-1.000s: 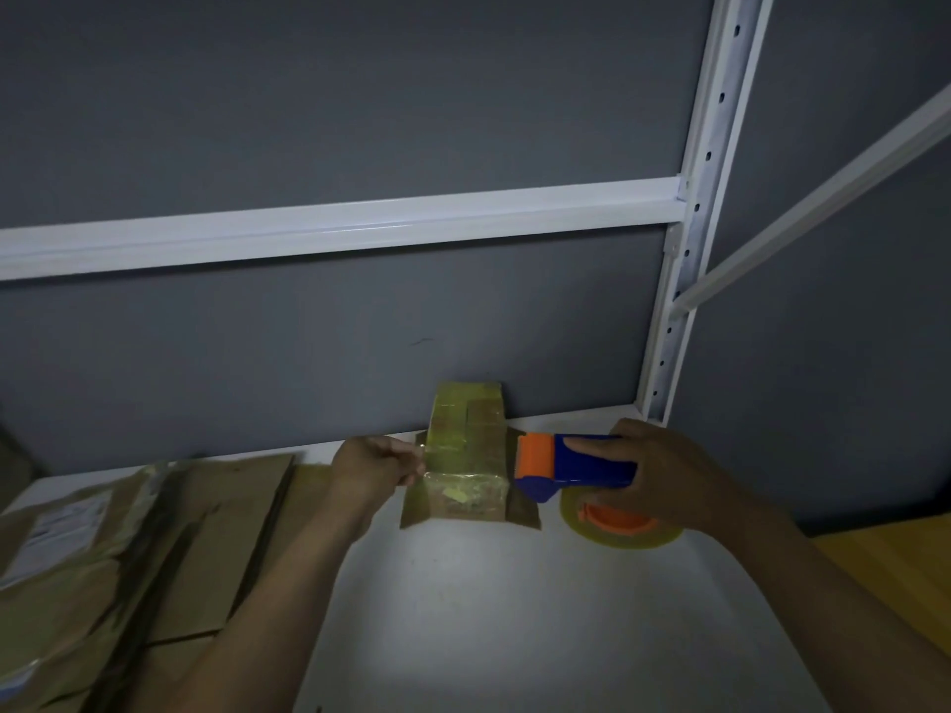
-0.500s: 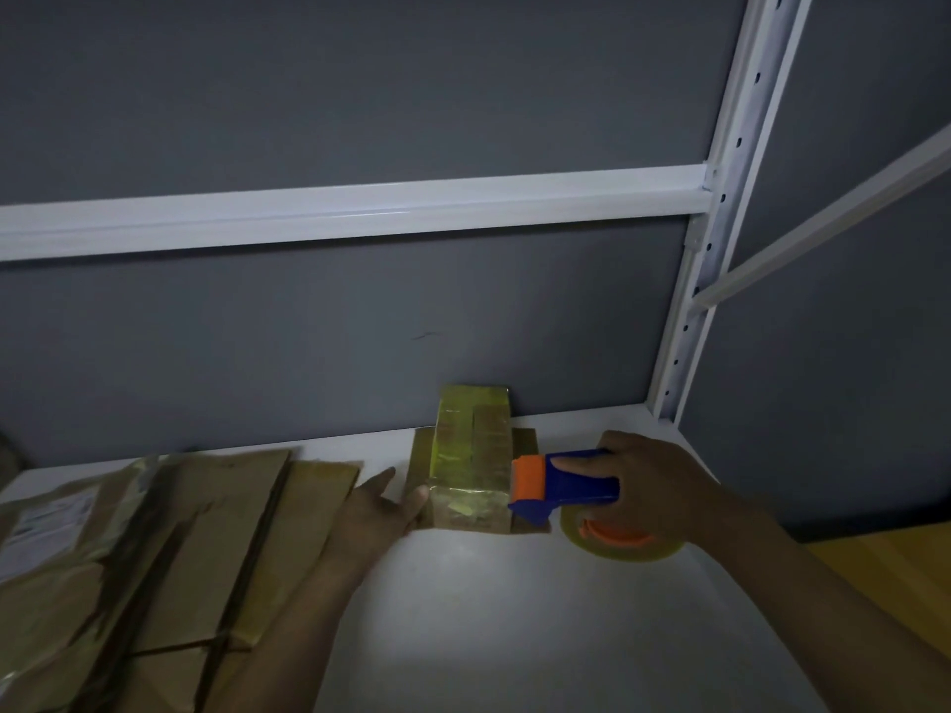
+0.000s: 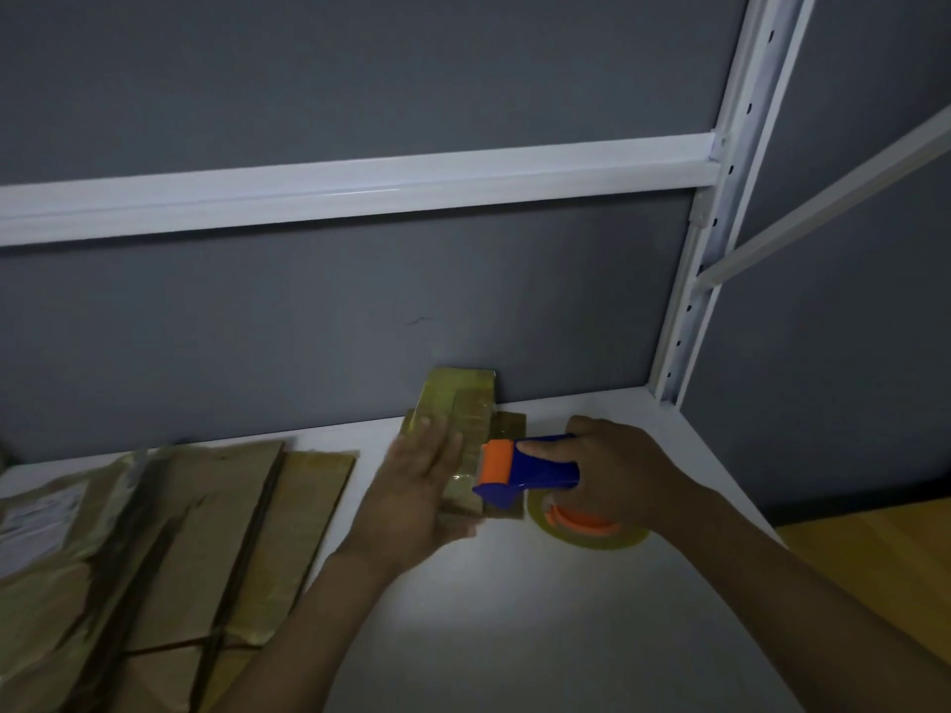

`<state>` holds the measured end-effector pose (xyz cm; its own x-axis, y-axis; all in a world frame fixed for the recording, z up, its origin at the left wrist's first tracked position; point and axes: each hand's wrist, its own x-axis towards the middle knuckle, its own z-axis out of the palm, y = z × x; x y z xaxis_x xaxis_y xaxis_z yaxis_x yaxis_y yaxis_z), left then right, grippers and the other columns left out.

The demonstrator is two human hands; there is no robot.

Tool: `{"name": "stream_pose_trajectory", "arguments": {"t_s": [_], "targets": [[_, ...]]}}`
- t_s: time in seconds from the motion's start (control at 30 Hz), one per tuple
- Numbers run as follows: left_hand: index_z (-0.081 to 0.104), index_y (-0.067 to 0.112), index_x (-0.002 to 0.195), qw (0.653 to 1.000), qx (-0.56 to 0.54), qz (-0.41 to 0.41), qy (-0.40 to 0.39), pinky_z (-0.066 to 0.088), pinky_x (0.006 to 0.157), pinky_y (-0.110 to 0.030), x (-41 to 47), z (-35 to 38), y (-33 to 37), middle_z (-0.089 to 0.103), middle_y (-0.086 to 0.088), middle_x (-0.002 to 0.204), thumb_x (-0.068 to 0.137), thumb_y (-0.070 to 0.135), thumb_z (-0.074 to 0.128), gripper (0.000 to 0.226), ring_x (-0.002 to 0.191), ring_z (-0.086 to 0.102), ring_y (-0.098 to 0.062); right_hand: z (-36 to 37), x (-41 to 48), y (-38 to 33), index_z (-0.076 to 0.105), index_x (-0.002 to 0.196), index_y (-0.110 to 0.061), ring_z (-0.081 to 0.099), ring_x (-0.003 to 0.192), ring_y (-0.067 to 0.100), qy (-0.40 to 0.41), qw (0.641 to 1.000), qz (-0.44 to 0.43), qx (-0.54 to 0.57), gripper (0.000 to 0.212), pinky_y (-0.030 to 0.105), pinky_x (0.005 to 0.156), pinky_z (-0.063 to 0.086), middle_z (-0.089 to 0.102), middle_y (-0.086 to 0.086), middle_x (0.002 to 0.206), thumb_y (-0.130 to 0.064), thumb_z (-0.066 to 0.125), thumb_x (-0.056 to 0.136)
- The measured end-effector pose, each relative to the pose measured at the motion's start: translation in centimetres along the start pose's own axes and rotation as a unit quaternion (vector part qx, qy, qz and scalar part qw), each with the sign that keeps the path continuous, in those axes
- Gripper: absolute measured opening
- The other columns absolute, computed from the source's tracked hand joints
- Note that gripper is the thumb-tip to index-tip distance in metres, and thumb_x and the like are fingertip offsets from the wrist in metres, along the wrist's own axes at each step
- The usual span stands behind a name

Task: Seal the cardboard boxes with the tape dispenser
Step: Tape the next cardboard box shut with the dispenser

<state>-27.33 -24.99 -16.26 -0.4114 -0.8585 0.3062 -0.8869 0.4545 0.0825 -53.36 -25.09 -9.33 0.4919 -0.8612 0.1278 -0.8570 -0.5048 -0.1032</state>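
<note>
l hand (image 3: 411, 491) now flat atop box (image 3: 463, 403), fingers straight; r hand (image 3: 617, 470) fingers gripping dispenser (image 3: 535, 468).

Box (image 3: 465, 403): cardboard wrapped in yellowish tape; glossy, slightly wrinkled film.
Tape dispenser (image 3: 535, 470): just right of the box; smooth blue and orange plastic, low sheen.
Tape roll (image 3: 592, 541): right of the box; translucent yellowish film, glossy.
Flattened cartons (image 3: 216, 532): left of the box; matt brown cardboard with shiny tape strips.
Label (image 3: 41, 522): far left of the box; white paper, matt.
Shelf board (image 3: 514, 635): under the box; white, smooth.
Shelf frame (image 3: 360, 190): above the box; white-painted metal, faint gloss.
Wall (image 3: 309, 326): behind the box; grey, matt.
Floor (image 3: 875, 568): far right of the box; yellowish wood, smooth.
</note>
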Motion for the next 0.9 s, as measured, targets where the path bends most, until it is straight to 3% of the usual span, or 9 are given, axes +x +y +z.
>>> {"name": "stream_pose_trajectory", "arguments": {"t_s": [0.07,0.13,0.27,0.33,0.53,0.73,0.9], "targets": [[0.029,0.012,0.150,0.999,0.002,0.039,-0.016,0.018,0.119,-0.040,0.5,0.1,1.1,0.027,-0.009,0.156,0.081,0.084,0.023,0.100,0.142,0.032,-0.027,-0.1,-0.2,-0.1,0.026,0.145,-0.046,0.049,0.102,0.013,0.002,1.000,-0.004,-0.016,0.065,0.020,0.074,0.030,0.048,-0.003,0.113,-0.052,0.056,0.088],[0.031,0.012,0.150,0.999,-0.001,0.039,-0.027,0.024,0.114,-0.044,0.5,0.3,1.1,0.029,-0.006,0.156,0.080,0.085,0.018,0.102,0.142,0.030,-0.022,-0.5,-0.6,0.2,0.022,0.147,-0.046,0.048,0.102,0.013,-0.017,0.999,-0.012,-0.028,0.066,0.021,0.075,0.032,0.046,-0.002,0.115,-0.055,0.053,0.089],[0.025,0.018,0.151,0.999,0.000,0.039,-0.022,0.021,0.117,-0.035,0.3,0.1,0.5,0.022,0.004,0.155,0.075,0.086,0.031,0.102,0.141,0.024,-0.014,-1.5,-2.2,1.7,0.015,0.146,-0.051,0.046,0.101,0.010,-0.076,0.996,0.016,0.037,0.068,0.020,0.080,0.037,0.043,-0.006,0.118,-0.059,0.052,0.088],[0.025,0.020,0.152,0.999,-0.006,0.033,-0.025,0.017,0.117,-0.031,0.4,-0.2,0.7,0.022,0.006,0.155,0.074,0.081,0.039,0.100,0.140,0.024,-0.013,-1.9,-3.0,2.2,0.015,0.147,-0.049,0.047,0.107,0.012,-0.082,0.996,0.010,0.015,0.069,0.020,0.085,0.039,0.043,-0.004,0.124,-0.057,0.051,0.089],[0.021,0.024,0.153,0.999,-0.003,0.023,-0.034,0.010,0.115,-0.034,0.4,-0.3,0.8,0.015,0.009,0.157,0.071,0.081,0.037,0.102,0.143,0.013,-0.011,-1.3,-3.8,1.7,0.014,0.149,-0.044,0.048,0.108,0.015,-0.053,0.996,-0.004,-0.067,0.068,0.022,0.083,0.039,0.045,0.000,0.124,-0.055,0.049,0.091],[0.014,0.025,0.154,0.999,0.000,0.008,-0.051,0.003,0.116,-0.030,0.5,-0.2,1.2,0.009,0.009,0.160,0.066,0.084,0.033,0.107,0.147,0.008,-0.011,-0.6,-1.8,-1.5,0.041,0.140,-0.027,0.055,0.102,0.023,-0.018,0.992,-0.034,-0.122,0.051,0.028,0.084,0.041,0.055,0.007,0.117,-0.046,0.050,0.093],[0.007,0.025,0.154,0.998,0.017,-0.013,-0.057,-0.001,0.116,-0.026,0.6,-0.5,2.1,0.004,0.009,0.160,0.062,0.086,0.024,0.112,0.149,0.004,-0.011,-1.0,-1.0,-1.6,0.057,0.124,-0.024,0.058,0.089,0.018,-0.028,0.997,-0.007,-0.076,0.036,0.028,0.076,0.043,0.064,0.002,0.100,-0.037,0.055,0.090]]}}
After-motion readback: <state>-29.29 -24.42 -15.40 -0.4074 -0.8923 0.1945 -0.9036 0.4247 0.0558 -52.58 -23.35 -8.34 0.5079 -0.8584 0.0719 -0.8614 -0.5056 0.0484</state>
